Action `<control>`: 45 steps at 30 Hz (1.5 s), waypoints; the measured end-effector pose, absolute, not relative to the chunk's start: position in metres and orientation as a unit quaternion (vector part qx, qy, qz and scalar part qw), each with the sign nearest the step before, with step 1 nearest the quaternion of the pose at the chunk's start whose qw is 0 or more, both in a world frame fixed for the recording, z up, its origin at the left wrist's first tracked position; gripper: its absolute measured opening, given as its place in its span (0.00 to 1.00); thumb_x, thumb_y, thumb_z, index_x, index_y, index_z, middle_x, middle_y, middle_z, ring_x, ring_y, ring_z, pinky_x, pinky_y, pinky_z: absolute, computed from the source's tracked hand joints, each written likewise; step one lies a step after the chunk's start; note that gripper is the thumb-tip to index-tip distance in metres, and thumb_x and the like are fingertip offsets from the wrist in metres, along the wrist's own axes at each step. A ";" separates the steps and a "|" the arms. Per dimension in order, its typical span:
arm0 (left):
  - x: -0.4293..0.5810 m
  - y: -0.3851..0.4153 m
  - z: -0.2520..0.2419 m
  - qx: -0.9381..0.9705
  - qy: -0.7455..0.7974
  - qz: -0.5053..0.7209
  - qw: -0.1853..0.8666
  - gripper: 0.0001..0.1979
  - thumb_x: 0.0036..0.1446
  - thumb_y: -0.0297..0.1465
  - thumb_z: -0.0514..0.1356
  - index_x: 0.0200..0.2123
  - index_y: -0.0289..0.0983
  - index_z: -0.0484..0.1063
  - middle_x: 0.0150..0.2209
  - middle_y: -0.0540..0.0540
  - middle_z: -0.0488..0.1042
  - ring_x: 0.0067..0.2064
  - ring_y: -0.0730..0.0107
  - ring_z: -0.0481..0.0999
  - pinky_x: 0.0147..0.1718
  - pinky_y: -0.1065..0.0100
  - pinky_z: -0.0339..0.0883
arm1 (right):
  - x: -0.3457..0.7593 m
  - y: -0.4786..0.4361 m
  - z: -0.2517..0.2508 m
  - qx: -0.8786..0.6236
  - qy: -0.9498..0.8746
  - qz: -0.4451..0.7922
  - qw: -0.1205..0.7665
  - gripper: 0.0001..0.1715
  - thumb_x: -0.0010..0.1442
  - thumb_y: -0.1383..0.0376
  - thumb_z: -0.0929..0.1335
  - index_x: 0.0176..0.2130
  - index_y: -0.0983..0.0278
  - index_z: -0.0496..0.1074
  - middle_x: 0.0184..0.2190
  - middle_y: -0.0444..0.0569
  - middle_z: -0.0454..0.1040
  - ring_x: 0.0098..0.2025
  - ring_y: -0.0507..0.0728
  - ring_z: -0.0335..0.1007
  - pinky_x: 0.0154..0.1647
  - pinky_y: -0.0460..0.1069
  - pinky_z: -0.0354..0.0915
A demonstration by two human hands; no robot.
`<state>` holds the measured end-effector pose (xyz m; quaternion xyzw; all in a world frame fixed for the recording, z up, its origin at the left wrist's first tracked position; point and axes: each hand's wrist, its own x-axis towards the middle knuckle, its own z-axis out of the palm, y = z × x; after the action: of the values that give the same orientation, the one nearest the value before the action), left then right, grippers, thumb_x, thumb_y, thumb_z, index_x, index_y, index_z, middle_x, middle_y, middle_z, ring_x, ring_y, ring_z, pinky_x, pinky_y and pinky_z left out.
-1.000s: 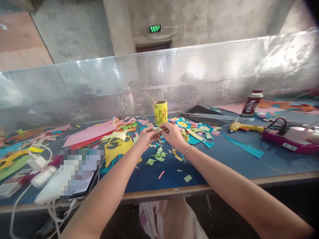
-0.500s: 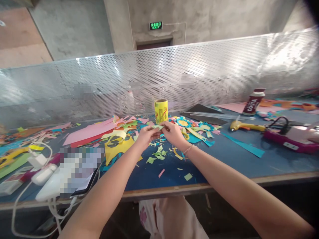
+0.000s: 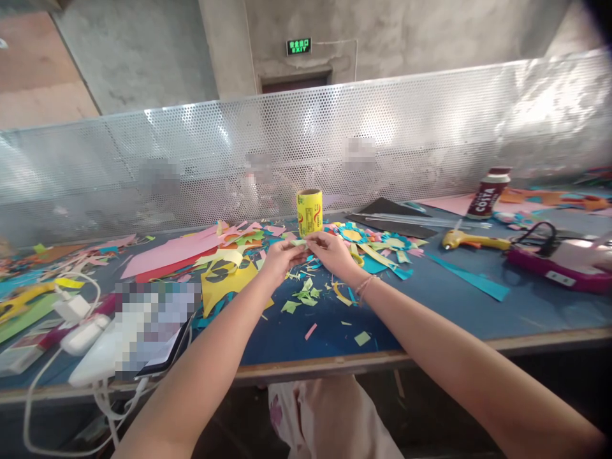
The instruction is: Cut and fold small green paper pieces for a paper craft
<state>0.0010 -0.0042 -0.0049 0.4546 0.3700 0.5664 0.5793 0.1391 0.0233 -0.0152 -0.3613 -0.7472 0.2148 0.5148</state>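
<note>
Between my two hands is a small piece of light green paper (image 3: 299,242), pinched at the fingertips. My left hand (image 3: 283,258) is closed on its left side. Closed on its right side is my right hand (image 3: 332,254), whose fingers partly cover it. Just behind the hands stands a yellow printed roll (image 3: 310,211) with an open top. Light green paper scraps (image 3: 307,293) lie on the blue table below my hands. A cut yellow sheet (image 3: 227,287) is beside my left forearm, and blue and yellow paper pieces (image 3: 377,239) are heaped beyond my right hand.
On the right are a yellow glue gun (image 3: 478,241), a purple power strip (image 3: 557,271) and a dark red bottle (image 3: 488,194). To the left lie pink sheets (image 3: 167,252), a phone (image 3: 165,347) and white cables (image 3: 31,395). A perforated metal screen (image 3: 201,159) runs behind the table.
The green paper has turned in my fingertips and less of it shows now. My right fingers have shifted slightly over it; both arms are nearly in the same place.
</note>
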 end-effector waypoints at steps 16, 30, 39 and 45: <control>0.000 -0.004 -0.004 0.476 0.382 0.551 0.570 0.08 0.42 0.28 0.66 0.26 0.31 0.71 0.22 0.47 0.74 0.26 0.74 0.74 0.35 0.68 0.67 | 0.142 0.027 -0.017 -0.359 -0.759 0.186 0.510 0.12 0.54 0.65 0.63 0.36 0.64 0.74 0.29 0.48 0.76 0.30 0.53 0.71 0.31 0.47 0.66; 0.001 -0.001 -0.006 0.478 0.373 0.566 0.559 0.09 0.39 0.27 0.67 0.26 0.31 0.71 0.22 0.49 0.73 0.25 0.76 0.72 0.34 0.67 0.68 | 0.142 0.030 -0.018 -0.352 -0.760 0.190 0.512 0.11 0.54 0.66 0.64 0.36 0.63 0.74 0.30 0.48 0.77 0.31 0.54 0.72 0.33 0.48 0.67; -0.001 0.000 -0.008 0.486 0.374 0.565 0.552 0.09 0.40 0.27 0.67 0.26 0.31 0.71 0.21 0.49 0.73 0.25 0.75 0.72 0.36 0.65 0.67 | 0.142 0.025 -0.015 -0.347 -0.772 0.175 0.503 0.11 0.54 0.66 0.64 0.36 0.64 0.74 0.29 0.48 0.76 0.30 0.53 0.71 0.31 0.47 0.66; -0.001 0.001 -0.008 0.509 0.376 0.564 0.531 0.09 0.39 0.28 0.67 0.26 0.33 0.71 0.21 0.50 0.72 0.26 0.73 0.73 0.35 0.65 0.67 | 0.142 0.022 -0.013 -0.339 -0.779 0.152 0.505 0.09 0.53 0.66 0.64 0.33 0.64 0.73 0.30 0.48 0.75 0.32 0.53 0.70 0.30 0.47 0.65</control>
<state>-0.0015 0.0006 -0.0082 0.5090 0.3757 0.5641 0.5307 0.1420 0.0224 -0.0126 -0.3394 -0.7792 0.1516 0.5047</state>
